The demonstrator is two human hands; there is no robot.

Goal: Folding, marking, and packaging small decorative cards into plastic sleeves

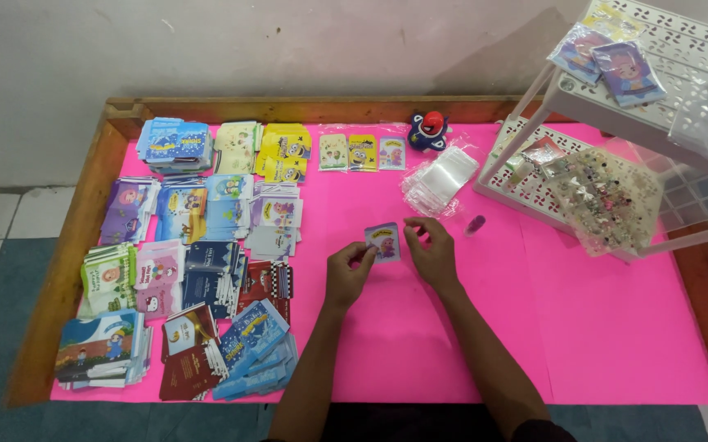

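Note:
My left hand (348, 272) and my right hand (431, 250) meet over the middle of a pink-covered table (599, 327). Between their fingertips they hold a small purple printed card (384, 241), face up just above the pink sheet. A pile of clear plastic sleeves (440, 180) lies just beyond my right hand. A small pink-purple tube-like object (474, 225) rests to the right of that hand.
Stacks of colourful printed envelopes and cards (198, 245) fill the table's left half. A blue and red toy figure (429, 131) stands at the back. A white perforated rack (615, 106) at right holds bagged trinkets (607, 200) and cards. The table has a raised wooden rim (76, 245).

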